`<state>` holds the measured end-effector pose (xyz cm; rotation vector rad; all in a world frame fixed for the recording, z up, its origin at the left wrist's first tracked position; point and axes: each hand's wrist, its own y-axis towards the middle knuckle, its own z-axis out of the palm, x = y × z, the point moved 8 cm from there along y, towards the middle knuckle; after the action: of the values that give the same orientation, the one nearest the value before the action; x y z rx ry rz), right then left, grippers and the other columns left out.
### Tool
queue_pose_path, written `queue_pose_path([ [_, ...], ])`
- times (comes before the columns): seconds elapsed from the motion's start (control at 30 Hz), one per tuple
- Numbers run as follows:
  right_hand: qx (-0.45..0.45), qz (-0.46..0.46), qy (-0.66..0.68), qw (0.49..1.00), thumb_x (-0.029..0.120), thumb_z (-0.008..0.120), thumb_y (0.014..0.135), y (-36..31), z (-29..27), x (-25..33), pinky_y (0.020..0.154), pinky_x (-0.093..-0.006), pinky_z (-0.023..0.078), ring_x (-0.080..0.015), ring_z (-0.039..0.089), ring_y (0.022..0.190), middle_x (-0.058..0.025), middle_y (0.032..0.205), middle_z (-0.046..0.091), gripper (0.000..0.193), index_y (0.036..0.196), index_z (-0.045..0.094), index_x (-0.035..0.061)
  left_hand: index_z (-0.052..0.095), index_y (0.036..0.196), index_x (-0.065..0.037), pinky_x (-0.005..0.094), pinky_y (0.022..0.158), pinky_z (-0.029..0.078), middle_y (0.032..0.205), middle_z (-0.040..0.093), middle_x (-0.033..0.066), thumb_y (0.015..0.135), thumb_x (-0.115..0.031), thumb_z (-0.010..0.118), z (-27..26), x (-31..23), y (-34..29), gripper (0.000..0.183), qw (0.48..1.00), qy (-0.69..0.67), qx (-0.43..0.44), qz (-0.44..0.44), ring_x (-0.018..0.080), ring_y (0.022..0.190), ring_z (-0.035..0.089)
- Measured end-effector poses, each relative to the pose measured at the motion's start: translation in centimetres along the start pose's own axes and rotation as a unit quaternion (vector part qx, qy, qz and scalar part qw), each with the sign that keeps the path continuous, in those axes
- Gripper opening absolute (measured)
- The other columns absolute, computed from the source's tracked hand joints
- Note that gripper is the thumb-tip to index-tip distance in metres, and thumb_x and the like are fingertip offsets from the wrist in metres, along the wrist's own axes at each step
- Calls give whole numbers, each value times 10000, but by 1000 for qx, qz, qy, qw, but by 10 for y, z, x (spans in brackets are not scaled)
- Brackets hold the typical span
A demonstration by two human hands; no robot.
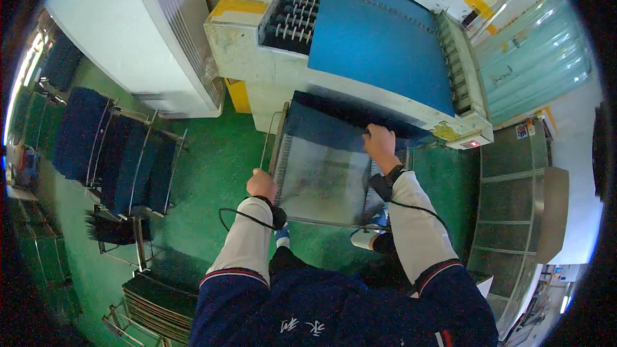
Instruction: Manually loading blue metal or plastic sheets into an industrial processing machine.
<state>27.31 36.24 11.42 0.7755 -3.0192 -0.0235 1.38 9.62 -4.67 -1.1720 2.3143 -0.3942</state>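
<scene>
A slotted rack [279, 154] with toothed side rails stands before me, below the front of a roller conveyor machine [360, 80]. My left hand [261, 184] is closed at the rack's left side, round its metal frame. Reaching over the rack's right part, my right hand [380, 141] has its fingers curled down; what they hold, if anything, is hidden. Between the rails shows a pale grey, smooth surface [321, 180], with a dark area at its far end. On the conveyor rollers [299, 9] lies a large blue panel [379, 38].
Racks full of dark panels [122, 151] stand on the green floor at left. A stack of boards [157, 305] sits lower left. A tall white cabinet [138, 32] rises at back left; metal shelving [508, 212] stands at right. Dark cables hang from both my wrists.
</scene>
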Motion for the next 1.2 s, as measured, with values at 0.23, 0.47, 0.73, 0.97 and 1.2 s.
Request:
queue_pose_path([
  [0.23, -21, -19, 4, 1000, 253, 634, 784, -4, -7, 6, 788, -447, 412, -281, 585, 931, -82, 935, 648, 239, 952, 629, 82, 466, 990, 21, 431, 706, 535, 848, 655, 219, 758, -127, 613, 6, 2, 3, 312, 1000, -10, 7, 1, 372, 820, 659],
  [0.47, -23, -21, 9, 999, 256, 641, 779, -8, -5, 5, 793, -445, 403, -279, 585, 925, -86, 912, 651, 236, 944, 642, 87, 468, 975, 23, 430, 705, 536, 842, 652, 225, 773, -134, 594, 2, -1, -1, 285, 1000, -11, 7, 4, 370, 821, 659],
  [0.73, -26, -43, 21, 999, 245, 647, 772, -7, -46, -6, 778, -454, 401, -308, 601, 854, -113, 819, 653, 204, 879, 653, 71, 467, 969, 23, 416, 696, 541, 844, 659, 202, 734, -192, 658, -4, -4, -5, 372, 1000, 3, -9, 20, 348, 813, 667],
  [0.97, -108, -81, 67, 989, 230, 690, 743, -4, -149, -6, 644, -457, 445, -402, 579, 777, -186, 790, 615, 263, 817, 596, -5, 466, 988, 14, 393, 695, 544, 866, 662, 199, 698, -199, 706, 35, 9, 25, 432, 997, 35, -10, 72, 335, 798, 672],
  [1.2, -149, 20, 217, 965, 172, 680, 775, -46, -243, -67, 703, -349, 470, -247, 617, 742, -144, 841, 659, 276, 976, 636, -12, 468, 1009, 2, 413, 739, 536, 890, 663, 196, 698, -207, 716, 28, 9, 16, 450, 1000, 6, 13, 22, 351, 878, 655],
])
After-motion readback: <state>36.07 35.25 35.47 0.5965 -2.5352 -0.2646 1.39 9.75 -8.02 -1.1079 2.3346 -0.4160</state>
